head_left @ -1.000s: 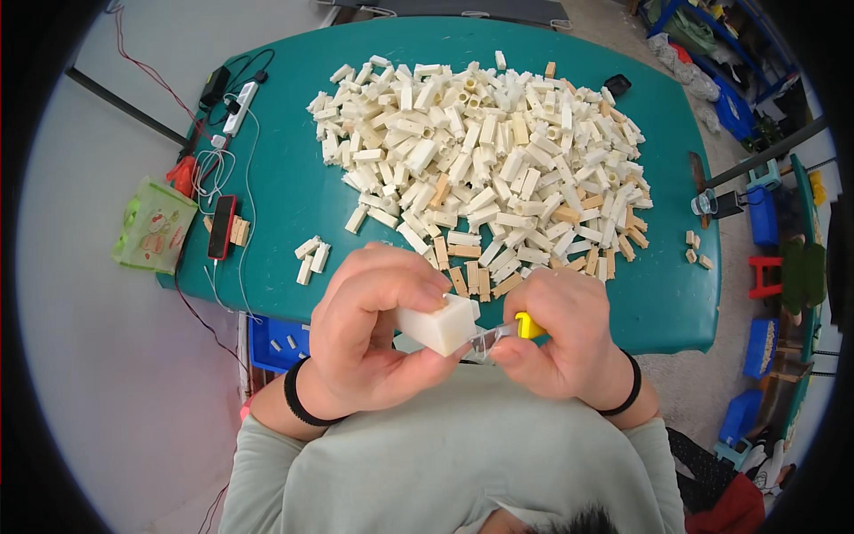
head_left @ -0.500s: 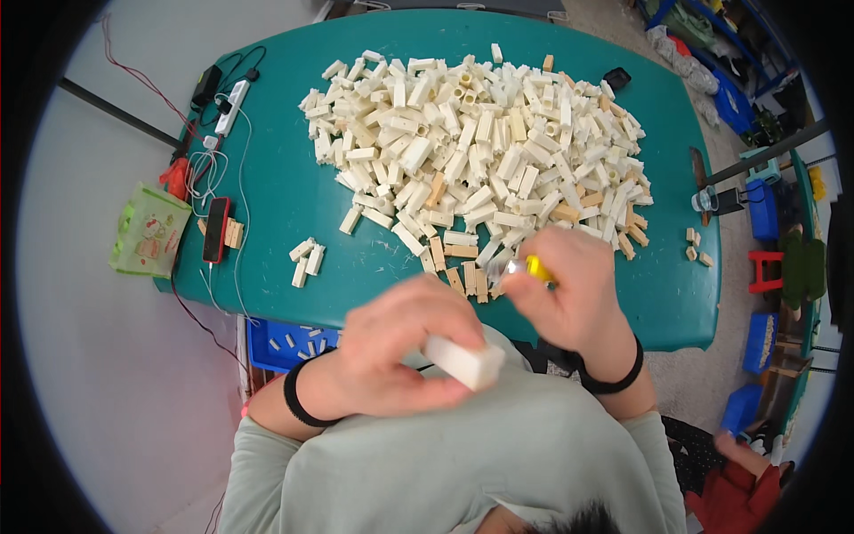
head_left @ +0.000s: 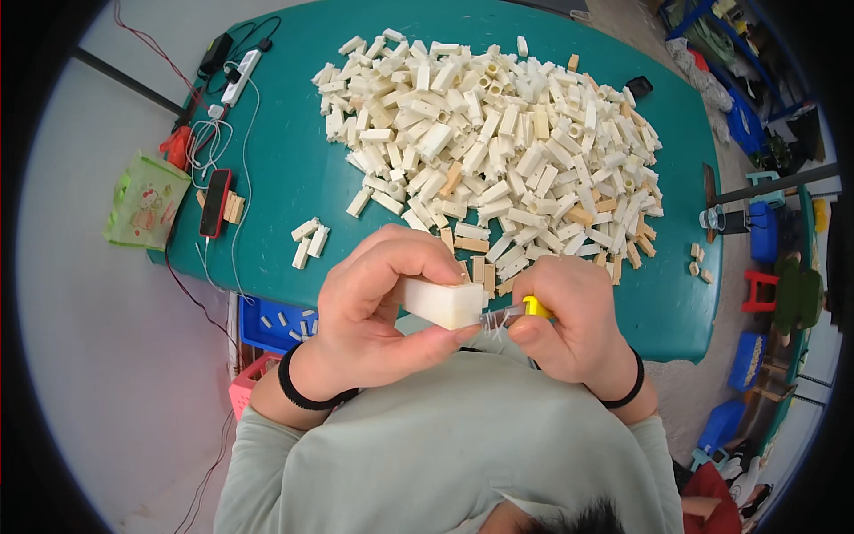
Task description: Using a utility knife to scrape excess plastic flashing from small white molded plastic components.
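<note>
My left hand (head_left: 366,311) is closed around a white rectangular plastic block (head_left: 442,304), gripped between thumb and fingers with its end face turned toward the right. In my right hand (head_left: 576,325) is a small yellow-handled craft knife (head_left: 535,307). Its blade lies at the right end of the block, apparently touching the lower edge, and thin white shavings cling to it. Just beyond both hands spreads a large pile of similar white blocks (head_left: 436,140), with several tan ones among them along the near side.
A small group of white blocks (head_left: 310,240) lies left of the pile on the green table (head_left: 276,160). Farther left are a phone (head_left: 214,205), a power strip (head_left: 241,78) and cables. A blue tray (head_left: 260,326) sits below the left edge; small tan pieces (head_left: 695,267) lie at the right.
My left hand has lifted the block away from my chest and turned its end rightward. My right hand has moved slightly nearer me, bringing the blade to the block.
</note>
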{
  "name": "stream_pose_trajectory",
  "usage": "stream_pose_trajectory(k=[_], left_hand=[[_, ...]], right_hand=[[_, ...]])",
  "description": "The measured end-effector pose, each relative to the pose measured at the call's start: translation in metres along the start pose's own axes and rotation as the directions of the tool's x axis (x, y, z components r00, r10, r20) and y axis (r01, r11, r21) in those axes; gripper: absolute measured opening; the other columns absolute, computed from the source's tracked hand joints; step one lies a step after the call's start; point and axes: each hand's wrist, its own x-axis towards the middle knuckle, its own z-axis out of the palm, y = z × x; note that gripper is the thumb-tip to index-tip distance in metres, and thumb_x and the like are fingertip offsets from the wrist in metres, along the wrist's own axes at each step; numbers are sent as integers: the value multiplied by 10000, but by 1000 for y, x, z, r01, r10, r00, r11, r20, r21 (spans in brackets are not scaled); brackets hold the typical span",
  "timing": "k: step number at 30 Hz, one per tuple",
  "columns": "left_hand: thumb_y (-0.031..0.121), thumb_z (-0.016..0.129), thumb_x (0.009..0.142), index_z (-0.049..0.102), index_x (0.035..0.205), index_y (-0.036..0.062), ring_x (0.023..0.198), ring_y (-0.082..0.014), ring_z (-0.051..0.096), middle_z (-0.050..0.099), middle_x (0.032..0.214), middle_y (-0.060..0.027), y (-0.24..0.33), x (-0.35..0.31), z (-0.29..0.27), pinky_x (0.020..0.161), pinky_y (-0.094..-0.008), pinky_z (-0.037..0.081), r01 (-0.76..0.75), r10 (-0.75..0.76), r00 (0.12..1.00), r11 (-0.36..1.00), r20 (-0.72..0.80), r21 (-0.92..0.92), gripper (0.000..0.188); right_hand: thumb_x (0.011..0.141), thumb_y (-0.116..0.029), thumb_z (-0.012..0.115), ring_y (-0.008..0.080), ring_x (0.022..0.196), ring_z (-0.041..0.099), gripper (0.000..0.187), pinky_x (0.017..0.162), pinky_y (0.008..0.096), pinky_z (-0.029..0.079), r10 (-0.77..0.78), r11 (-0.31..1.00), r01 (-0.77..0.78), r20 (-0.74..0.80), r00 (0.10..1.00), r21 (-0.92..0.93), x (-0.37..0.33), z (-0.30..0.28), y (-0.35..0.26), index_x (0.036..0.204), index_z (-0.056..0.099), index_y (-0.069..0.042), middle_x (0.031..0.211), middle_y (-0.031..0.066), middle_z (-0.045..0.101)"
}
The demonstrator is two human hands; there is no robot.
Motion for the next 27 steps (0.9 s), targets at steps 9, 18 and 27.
stream_pose_trajectory(k=[9,18,27], left_hand=[[9,702,601,539,884,7,754,-144,519,541,864,-77,-4,-6,-14,627,-235,416,-29,28,998,999,60,25,326],[-8,690,601,549,855,26,735,-131,521,546,820,-59,-6,-14,-21,631,-241,416,-38,64,980,990,190,-139,293],[27,696,602,515,861,15,789,-148,513,510,855,-75,-9,-15,-40,661,-243,413,-29,33,999,992,33,-123,316]], right_hand=[[738,-381,633,200,404,414,368,382,291,299,-86,974,87,12,996,-210,10,9,-3,619,478,-69,494,35,414],[755,-341,632,217,433,423,352,396,305,314,79,960,-103,-98,992,-261,13,19,-11,603,480,-63,503,66,400],[743,-381,632,214,427,418,385,388,295,300,43,955,-33,27,999,-296,19,30,-35,591,473,-66,500,61,406]])
